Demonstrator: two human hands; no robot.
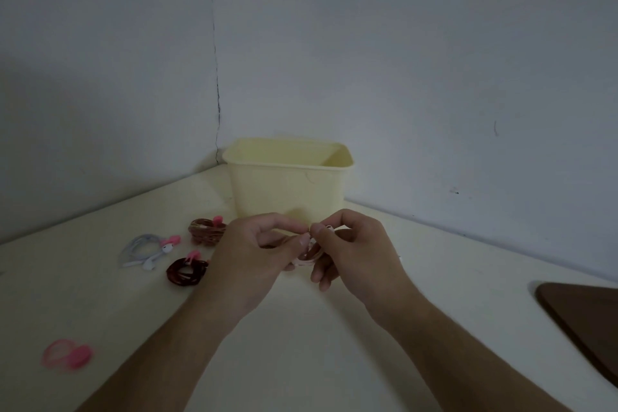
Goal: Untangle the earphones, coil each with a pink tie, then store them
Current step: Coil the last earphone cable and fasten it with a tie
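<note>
Head view: both hands meet just in front of a pale yellow bin [287, 184] that stands at the back of the worktop [301, 344], near the wall corner. The left hand [254, 254] and right hand [354, 251] are curled in, thumb and forefinger tips almost touching each other, and together they pinch a small pale pink coil of earphone cable [309, 256] held above the worktop. The light is dim and the coil is mostly covered by fingers, so whether a tie is already on it cannot be told.

To the left lie three finished bundles, each with a pink tie: a white earphone coil [143, 249], a brown coil [204, 231] nearest the bin, and a dark red coil [185, 271] in front of it. A spare pink tie [67, 353] lies well apart at the near left. A dark brown board [585, 318] cuts in at the right edge.

The cable looks thin, light and limp, with some spring in it, so a loose coil will likely open the moment the pinch eases. It is best held across all the loops at one spot, not by the earbuds or plug, while the tie closes around that spot. Pulling hard on the fine wire could strain the joints.
</note>
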